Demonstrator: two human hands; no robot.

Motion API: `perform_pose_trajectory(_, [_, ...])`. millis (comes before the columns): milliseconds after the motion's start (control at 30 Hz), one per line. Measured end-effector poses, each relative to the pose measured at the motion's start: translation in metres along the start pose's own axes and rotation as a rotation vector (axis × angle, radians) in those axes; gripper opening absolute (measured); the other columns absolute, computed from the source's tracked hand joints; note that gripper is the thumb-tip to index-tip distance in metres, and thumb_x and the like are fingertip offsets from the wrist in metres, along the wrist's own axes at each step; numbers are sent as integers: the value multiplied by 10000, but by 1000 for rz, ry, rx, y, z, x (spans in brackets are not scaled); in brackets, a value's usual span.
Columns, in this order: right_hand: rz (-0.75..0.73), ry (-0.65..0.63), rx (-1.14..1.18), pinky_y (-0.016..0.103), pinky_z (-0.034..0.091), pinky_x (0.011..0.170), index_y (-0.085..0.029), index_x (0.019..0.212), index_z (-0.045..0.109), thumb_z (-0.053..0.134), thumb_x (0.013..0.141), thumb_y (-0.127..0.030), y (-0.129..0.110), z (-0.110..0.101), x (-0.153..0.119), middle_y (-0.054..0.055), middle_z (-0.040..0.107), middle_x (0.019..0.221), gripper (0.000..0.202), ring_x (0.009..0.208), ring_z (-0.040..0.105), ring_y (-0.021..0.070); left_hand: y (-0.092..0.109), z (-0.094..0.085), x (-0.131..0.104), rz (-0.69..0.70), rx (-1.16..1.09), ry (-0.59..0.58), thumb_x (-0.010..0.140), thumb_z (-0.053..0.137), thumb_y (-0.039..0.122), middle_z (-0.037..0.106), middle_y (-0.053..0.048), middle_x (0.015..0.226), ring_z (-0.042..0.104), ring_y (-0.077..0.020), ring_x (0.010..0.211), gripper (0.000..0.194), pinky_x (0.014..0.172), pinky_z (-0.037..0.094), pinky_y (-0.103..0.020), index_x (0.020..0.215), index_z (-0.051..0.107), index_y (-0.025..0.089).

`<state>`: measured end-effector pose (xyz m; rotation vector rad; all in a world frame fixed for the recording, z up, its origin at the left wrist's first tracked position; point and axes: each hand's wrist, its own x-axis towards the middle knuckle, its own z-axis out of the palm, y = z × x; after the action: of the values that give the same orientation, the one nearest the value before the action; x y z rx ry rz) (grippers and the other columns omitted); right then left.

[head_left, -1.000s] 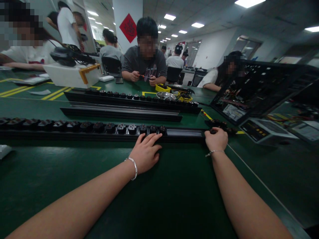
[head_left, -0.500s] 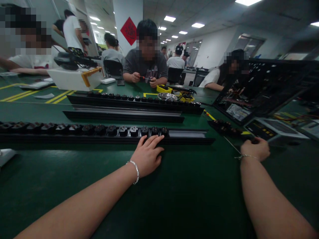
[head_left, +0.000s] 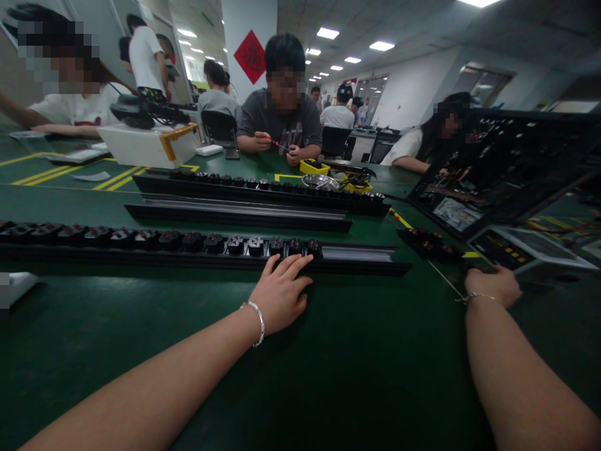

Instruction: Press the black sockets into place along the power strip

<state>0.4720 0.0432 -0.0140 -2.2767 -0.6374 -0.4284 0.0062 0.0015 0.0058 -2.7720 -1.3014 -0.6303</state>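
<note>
My left hand [head_left: 282, 294] rests with its fingers apart on the front edge of a long black rail [head_left: 361, 266], holding nothing. Several black socket modules [head_left: 213, 243] sit in a row along that rail, and its right end shows a bare pale channel. At the right, my right hand [head_left: 493, 285] is closed beside a pile of black modules [head_left: 429, 241]; something dark shows at its fingers, too hidden to name. Behind the near rail lie a second rail [head_left: 235, 216] without modules and a third black rail [head_left: 282, 193] with modules.
A metal box [head_left: 539, 250] and an open black computer case [head_left: 507, 169] stand at the right. Yellow trays [head_left: 313, 167] and a metal dish [head_left: 320, 182] lie behind the rails. Across the table a person [head_left: 284, 106] holds a screwdriver. A white foam box [head_left: 141, 145] stands back left.
The view has shifted slightly, so the rails and background sit a little further right. My right hand has moved slightly right in the picture; my left hand keeps its place at the rail.
</note>
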Motion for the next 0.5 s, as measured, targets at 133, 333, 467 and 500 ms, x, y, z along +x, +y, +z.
perform_pose_trajectory(133, [-65, 87, 18, 407, 310, 846, -122, 1111, 585, 495, 659, -177, -27, -18, -24, 223, 554, 1097, 464, 1069, 469, 303, 0, 1, 0, 2, -6, -3, 798, 499, 278, 363, -14, 1434, 313, -243, 1300, 285, 1076, 175, -521, 1068, 590, 275])
perform_pose_trajectory(333, [-683, 24, 217, 379, 330, 908, -120, 975, 610, 425, 748, -205, -88, -35, -97, 141, 612, 972, 305, 988, 511, 243, 0, 3, 1, 0, -24, 17, 785, 511, 278, 381, -18, 1419, 325, -255, 1291, 300, 1079, 178, -525, 1076, 579, 261])
perform_pose_trajectory(467, [-977, -128, 394, 364, 363, 898, -168, 853, 622, 442, 757, -206, -129, -45, -170, 83, 639, 894, 207, 915, 542, 210, 1, 6, 1, -27, -40, 64, 769, 523, 266, 411, -34, 1391, 344, -251, 1271, 302, 1087, 189, -508, 1066, 575, 247])
perform_pose_trajectory(500, [-984, -170, 425, 363, 367, 898, -167, 867, 622, 449, 763, -221, -138, -47, -187, 83, 642, 905, 209, 922, 543, 210, 1, 6, 2, -47, -43, 83, 766, 525, 259, 430, -45, 1371, 353, -247, 1261, 289, 1090, 196, -493, 1049, 578, 236])
